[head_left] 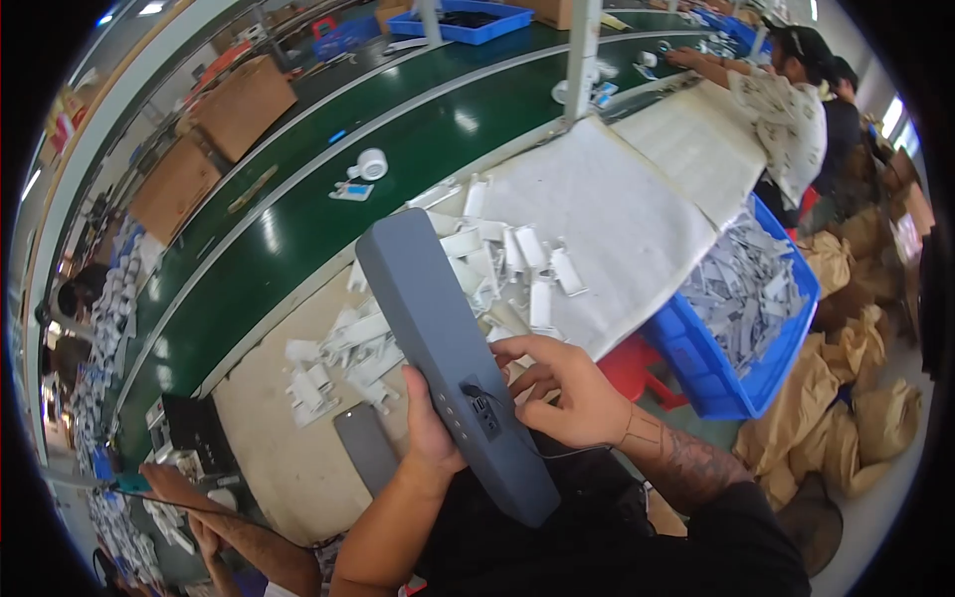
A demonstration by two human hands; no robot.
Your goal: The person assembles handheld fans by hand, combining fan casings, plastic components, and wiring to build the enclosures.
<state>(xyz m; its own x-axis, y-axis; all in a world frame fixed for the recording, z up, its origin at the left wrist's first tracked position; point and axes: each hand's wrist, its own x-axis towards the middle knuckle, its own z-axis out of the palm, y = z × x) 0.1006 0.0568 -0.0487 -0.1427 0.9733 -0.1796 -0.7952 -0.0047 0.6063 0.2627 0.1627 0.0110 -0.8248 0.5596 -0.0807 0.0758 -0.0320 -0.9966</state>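
Observation:
A long dark grey bar that looks like a soundbar (423,298) is tilted in front of me, its narrow side turned up. That side carries a row of small buttons and a recessed panel of sockets. My left hand (433,433) is closed round its left edge, thumb along the side. By the right edge, beside the sockets, my right hand (567,393) has its fingers curled, tips partly hidden behind the bar. A thin black cable (567,454) runs from the socket panel and passes under my right wrist. Whether those fingers pinch anything cannot be made out.
White plastic parts (348,348) are heaped on the bench behind the bar, near a dark phone (365,448). Beyond runs a green conveyor belt (298,224). A blue crate (696,373) of grey-white pieces stands right. Another person's arm (239,532) reaches in at lower left; a co-worker (791,119) sits far right.

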